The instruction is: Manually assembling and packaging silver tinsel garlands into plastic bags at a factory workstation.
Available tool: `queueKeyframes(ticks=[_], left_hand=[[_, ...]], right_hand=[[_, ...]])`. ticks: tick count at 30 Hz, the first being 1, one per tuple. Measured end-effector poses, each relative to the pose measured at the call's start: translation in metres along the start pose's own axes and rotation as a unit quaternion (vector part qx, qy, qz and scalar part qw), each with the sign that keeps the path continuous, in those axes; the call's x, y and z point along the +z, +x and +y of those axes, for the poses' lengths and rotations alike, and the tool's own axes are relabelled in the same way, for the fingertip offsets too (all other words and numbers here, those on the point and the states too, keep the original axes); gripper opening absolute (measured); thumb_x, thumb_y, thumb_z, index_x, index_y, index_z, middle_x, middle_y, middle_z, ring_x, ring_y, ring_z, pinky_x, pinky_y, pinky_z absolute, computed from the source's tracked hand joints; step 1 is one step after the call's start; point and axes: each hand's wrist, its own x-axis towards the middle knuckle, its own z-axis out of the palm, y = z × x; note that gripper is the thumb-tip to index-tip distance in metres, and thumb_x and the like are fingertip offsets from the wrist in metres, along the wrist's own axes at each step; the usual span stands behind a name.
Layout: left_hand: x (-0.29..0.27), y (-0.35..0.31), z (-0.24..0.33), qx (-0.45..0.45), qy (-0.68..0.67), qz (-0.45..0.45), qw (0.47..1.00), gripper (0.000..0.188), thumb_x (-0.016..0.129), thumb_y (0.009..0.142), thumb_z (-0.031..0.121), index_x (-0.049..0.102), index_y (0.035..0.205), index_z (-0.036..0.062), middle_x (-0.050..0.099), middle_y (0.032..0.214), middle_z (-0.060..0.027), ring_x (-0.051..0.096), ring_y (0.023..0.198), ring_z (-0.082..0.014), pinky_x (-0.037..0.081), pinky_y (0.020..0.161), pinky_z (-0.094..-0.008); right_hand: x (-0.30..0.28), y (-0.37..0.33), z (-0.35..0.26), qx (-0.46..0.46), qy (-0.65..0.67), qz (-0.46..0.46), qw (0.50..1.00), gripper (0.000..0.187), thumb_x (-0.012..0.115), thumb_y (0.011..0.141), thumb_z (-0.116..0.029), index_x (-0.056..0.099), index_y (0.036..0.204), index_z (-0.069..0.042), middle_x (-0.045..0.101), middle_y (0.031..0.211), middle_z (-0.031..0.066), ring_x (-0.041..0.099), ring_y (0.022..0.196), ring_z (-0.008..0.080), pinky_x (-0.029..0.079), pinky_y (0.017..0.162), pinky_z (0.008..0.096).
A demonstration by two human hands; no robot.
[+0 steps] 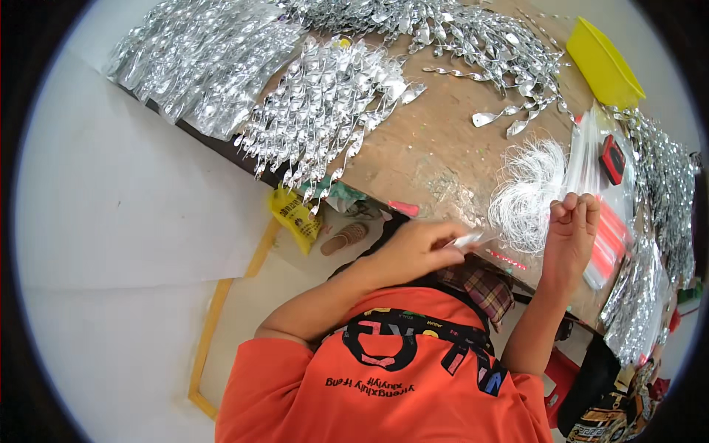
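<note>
Close to the table edge in front of my body, my left hand (432,247) is closed, pinching a small shiny silver-white piece (467,241) between thumb and fingers. My right hand (572,232) is raised to the right of it, fingertips drawn together; whatever they hold, if anything, is too small to see. Between and beyond the hands lies a loose coil of white thread (526,196) on the brown table (413,166). Clear plastic bags with red strips (611,232) lie just right of my right hand.
Silver twisted spirals (314,107) spread over the table's far left, beside a heap of silver strips (210,59). More spirals (509,59) lie at the back. A yellow plastic bin (602,63) stands far right, near a small red-and-black device (612,159). Silver bundles (635,288) line the right edge.
</note>
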Motion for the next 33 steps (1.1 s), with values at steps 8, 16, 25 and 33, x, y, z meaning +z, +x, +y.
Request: queueKeyframes(ticks=[8,16,25,33], left_hand=[[-0.111,0.027,0.068,0.085,0.398,0.4,0.821,0.02,0.057,0.079,0.023,0.062,0.088,0.0055,0.057,0.066,-0.0106,0.056,0.06,-0.0257,0.043,0.057,-0.0372],[-0.214,0.077,0.028,-0.005,0.594,0.403,0.696,0.025,0.06,0.074,0.025,0.064,0.089,0.0055,0.061,0.075,-0.0143,0.06,0.068,-0.0308,0.045,0.06,-0.0415],[-0.132,0.115,0.031,0.171,0.605,0.315,0.712,0.037,0.066,0.075,0.026,0.06,0.106,0.008,0.059,0.098,-0.0108,0.055,0.089,-0.0299,0.044,0.077,-0.0396],[-0.056,0.2,-0.031,0.159,0.521,0.233,0.806,0.034,0.063,0.075,0.02,0.059,0.106,0.0064,0.057,0.107,-0.014,0.053,0.097,-0.0317,0.043,0.08,-0.0408]], right_hand=[[0.003,-0.016,0.026,0.079,-0.166,-0.015,0.983,0.013,0.047,0.092,-0.014,0.052,0.101,-0.004,0.059,0.103,0.0084,0.059,0.082,0.0129,0.044,0.08,0.0281],[0.007,-0.031,0.031,0.124,-0.193,-0.044,0.972,0.011,0.052,0.089,-0.013,0.053,0.093,-0.003,0.059,0.085,0.0057,0.054,0.074,0.0105,0.044,0.07,0.025],[-0.003,-0.048,0.067,0.118,-0.348,-0.09,0.926,0.006,0.056,0.086,-0.011,0.057,0.088,-0.005,0.059,0.081,0.0027,0.053,0.073,0.0099,0.044,0.067,0.0245],[0.007,-0.045,0.072,-0.047,-0.501,-0.171,0.847,0.008,0.062,0.076,-0.006,0.061,0.084,-0.007,0.061,0.079,0.0065,0.054,0.073,0.0229,0.042,0.067,0.0312]])
